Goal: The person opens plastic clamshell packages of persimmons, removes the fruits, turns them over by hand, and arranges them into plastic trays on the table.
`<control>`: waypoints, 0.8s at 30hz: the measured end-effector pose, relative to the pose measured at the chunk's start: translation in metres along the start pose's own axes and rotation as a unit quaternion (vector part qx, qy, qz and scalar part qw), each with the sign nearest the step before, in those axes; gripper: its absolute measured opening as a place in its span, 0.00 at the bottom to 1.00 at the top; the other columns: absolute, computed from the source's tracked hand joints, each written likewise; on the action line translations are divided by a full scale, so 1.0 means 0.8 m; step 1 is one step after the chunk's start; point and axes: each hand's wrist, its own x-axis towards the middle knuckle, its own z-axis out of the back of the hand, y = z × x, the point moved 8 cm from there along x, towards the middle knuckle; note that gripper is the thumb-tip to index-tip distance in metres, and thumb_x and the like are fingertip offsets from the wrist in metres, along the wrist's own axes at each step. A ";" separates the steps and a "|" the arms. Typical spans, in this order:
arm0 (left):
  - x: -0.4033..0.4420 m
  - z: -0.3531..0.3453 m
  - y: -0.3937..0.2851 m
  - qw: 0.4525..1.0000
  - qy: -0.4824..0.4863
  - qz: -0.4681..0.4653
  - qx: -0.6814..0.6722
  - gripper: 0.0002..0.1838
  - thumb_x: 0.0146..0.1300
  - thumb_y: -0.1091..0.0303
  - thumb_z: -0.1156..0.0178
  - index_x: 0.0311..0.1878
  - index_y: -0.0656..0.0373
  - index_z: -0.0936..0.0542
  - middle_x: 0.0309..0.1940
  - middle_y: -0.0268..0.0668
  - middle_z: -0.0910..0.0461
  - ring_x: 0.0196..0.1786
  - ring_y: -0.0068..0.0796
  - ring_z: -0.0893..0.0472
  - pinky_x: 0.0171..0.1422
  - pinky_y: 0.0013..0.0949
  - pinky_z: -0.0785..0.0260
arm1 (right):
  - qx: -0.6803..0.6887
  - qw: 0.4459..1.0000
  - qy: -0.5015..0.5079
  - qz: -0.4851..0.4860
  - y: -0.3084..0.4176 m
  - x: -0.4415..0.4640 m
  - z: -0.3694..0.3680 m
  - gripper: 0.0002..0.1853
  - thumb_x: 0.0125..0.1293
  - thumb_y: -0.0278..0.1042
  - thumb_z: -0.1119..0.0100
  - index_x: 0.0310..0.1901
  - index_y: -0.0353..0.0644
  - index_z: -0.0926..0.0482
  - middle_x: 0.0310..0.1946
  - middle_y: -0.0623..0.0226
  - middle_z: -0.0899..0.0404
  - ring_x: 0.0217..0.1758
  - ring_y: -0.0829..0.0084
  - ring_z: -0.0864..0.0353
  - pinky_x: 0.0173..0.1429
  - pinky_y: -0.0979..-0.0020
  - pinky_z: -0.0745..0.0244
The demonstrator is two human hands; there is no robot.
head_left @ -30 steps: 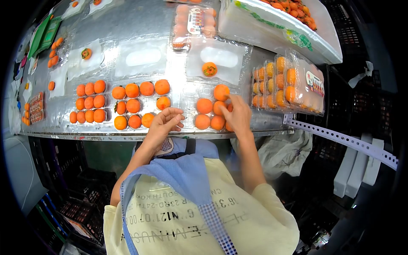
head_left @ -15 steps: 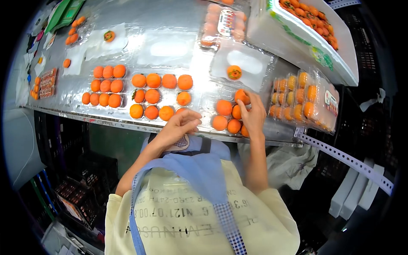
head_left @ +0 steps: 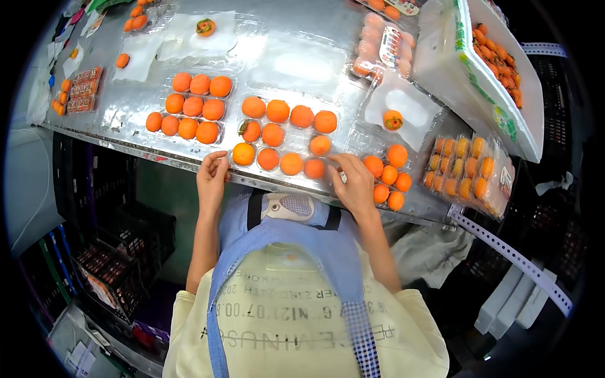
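Observation:
Orange persimmons (head_left: 273, 135) sit in rows in a clear plastic tray (head_left: 296, 137) at the table's front edge, with a gap in its middle row. My left hand (head_left: 213, 176) is at the tray's front left corner, fingers curled in against its edge. On the opposite side, my right hand (head_left: 354, 184) has bent fingers and thumb at the tray's right edge, beside the end fruit (head_left: 314, 168). Right of that hand, several more persimmons (head_left: 389, 175) are in another clear tray. A further filled tray holds persimmons (head_left: 193, 106) to the left.
A white foam box (head_left: 435, 41) of persimmons stands at back right. Stacked filled packs (head_left: 463, 167) lie below it, and a labelled pack (head_left: 383, 45) is behind. Single persimmons (head_left: 392, 120) rest on white liners. The metal table edge (head_left: 157, 157) runs along the front.
My right hand has let go of a persimmon in the right tray and moved left to the middle tray. My left hand has shifted to that tray's left corner. The view has turned.

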 end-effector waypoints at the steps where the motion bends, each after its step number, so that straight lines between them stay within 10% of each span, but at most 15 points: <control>1: 0.003 0.002 0.001 1.000 0.010 0.001 0.000 0.10 0.66 0.69 0.44 0.48 0.62 0.24 0.29 0.28 0.25 0.28 0.12 0.30 0.33 0.18 0.37 | -0.006 1.000 0.001 0.002 0.003 0.001 -0.003 0.11 0.55 0.25 0.38 0.42 0.40 0.21 0.36 0.62 0.21 0.29 0.69 0.22 0.35 0.70 0.27; 7: 0.010 0.008 0.002 0.997 0.071 0.006 -0.011 0.10 0.66 0.71 0.44 0.48 0.62 0.24 0.31 0.28 0.25 0.30 0.12 0.29 0.34 0.18 0.36 | -0.052 0.992 -0.021 -0.116 -0.011 0.009 -0.001 0.11 0.55 0.26 0.39 0.41 0.41 0.21 0.33 0.62 0.21 0.30 0.64 0.21 0.35 0.66 0.28; 24: 0.062 0.034 -0.045 0.985 0.169 -0.020 0.009 0.10 0.66 0.70 0.44 0.49 0.61 0.25 0.38 0.30 0.22 0.40 0.16 0.23 0.41 0.20 0.31 | -0.084 0.996 0.004 -0.024 0.089 0.066 -0.106 0.22 0.50 0.35 0.33 0.48 0.39 0.23 0.41 0.59 0.21 0.43 0.59 0.21 0.43 0.62 0.26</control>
